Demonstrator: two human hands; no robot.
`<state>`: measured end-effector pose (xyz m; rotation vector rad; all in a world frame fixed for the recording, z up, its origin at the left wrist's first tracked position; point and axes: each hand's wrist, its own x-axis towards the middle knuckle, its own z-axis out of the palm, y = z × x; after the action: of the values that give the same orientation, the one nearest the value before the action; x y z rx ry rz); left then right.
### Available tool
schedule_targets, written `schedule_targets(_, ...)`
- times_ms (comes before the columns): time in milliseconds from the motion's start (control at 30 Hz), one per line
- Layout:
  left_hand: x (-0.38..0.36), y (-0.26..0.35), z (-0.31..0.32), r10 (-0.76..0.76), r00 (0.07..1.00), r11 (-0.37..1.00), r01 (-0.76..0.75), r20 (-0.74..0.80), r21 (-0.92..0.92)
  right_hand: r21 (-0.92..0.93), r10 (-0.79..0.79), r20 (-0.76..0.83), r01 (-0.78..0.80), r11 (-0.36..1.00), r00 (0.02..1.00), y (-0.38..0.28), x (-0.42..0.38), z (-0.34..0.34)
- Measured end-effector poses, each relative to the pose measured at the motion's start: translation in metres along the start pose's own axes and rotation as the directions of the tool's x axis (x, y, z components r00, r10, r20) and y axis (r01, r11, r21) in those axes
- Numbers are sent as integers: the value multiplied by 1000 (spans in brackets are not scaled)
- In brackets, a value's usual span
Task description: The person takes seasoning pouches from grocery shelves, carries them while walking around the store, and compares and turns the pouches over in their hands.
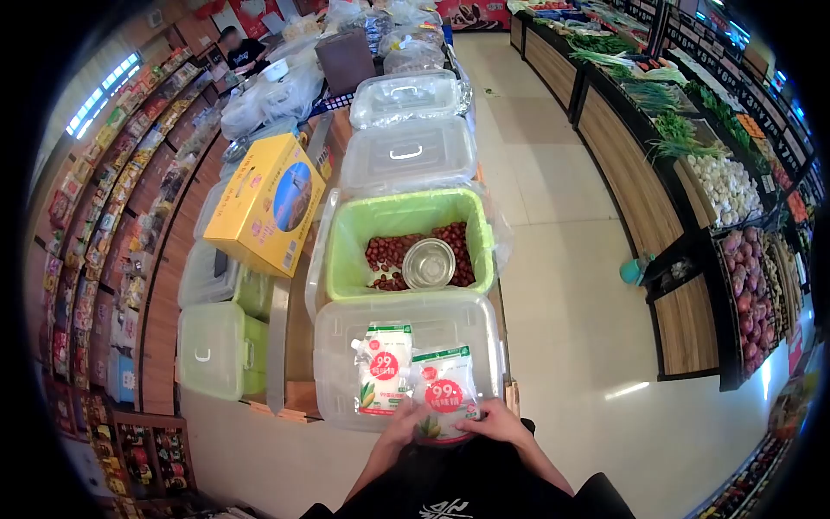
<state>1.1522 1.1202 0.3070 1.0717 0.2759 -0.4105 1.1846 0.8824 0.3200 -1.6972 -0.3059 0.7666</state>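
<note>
Two white pouches with red circles and green top edges are at the near end of the row of bins. The left pouch [383, 368] lies on a clear plastic lid [339, 329]. The right pouch [445, 381] is held at its lower part, overlapping the lid's near edge. My left hand [403, 424] grips its lower left side. My right hand [498, 422] pinches its lower right side between thumb and fingers. Just beyond the lid, a green bin [346, 251] holds red dates and a round clear container [429, 264].
A yellow box [268, 203] stands left of the green bin. More lidded bins [406, 154] continue ahead. Packaged goods fill shelves [121, 164] at left, and a vegetable stand [683, 303] is at right. Another person [242, 54] is at the far left.
</note>
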Motion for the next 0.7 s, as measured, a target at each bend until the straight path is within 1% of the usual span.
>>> schedule_targets(33, -4, 6, 4, 0, 999, 999, -2, 37, 55, -15, 31, -5, -31, 999, 1000, 1, -2, 0)
schedule_targets(67, -6, 14, 7, 2, 997, 994, -10, 72, 109, 184, -2, -91, 19, 983, 996, 0, -2, 2)
schedule_targets(100, -8, 20, 8, 2, 994, 986, -19, 105, 163, 372, -17, -178, 83, 924, 984, -2, -2, 6)
schedule_targets(133, -8, 22, 5, -27, 985, 975, -12, 172, 221, 541, -11, -263, 157, 827, 965, -7, -3, 8)
schedule_targets(233, -13, 29, 14, -99, 978, 943, 33, 183, 331, 412, -31, -243, 132, 902, 970, -15, -7, 2)
schedule_targets(333, -16, 36, 35, -160, 986, 933, 135, 50, 333, 350, -60, -395, 210, 913, 917, -12, -5, 10)
schedule_targets(400, -8, 17, 23, -86, 994, 927, 56, 65, 370, 315, -82, -414, 227, 921, 907, -8, -5, 10)
schedule_targets(433, -6, 18, 26, -51, 996, 922, 18, 74, 387, 298, -91, -423, 233, 926, 902, -6, -6, 8)
schedule_targets(467, -7, 20, 29, -50, 998, 902, 26, 45, 430, 300, -88, -409, 225, 927, 908, -6, -7, 7)
schedule_targets(567, -3, 25, 37, -135, 990, 889, 137, -36, 437, 296, -79, -391, 206, 933, 917, -3, -9, 3)
schedule_targets(633, 1, 23, 37, -132, 991, 876, 127, -22, 465, 288, -74, -405, 205, 935, 911, 2, -8, 4)
schedule_targets(700, 4, 23, 34, -115, 993, 867, 109, -16, 485, 333, -56, -421, 211, 919, 905, 6, -8, 5)
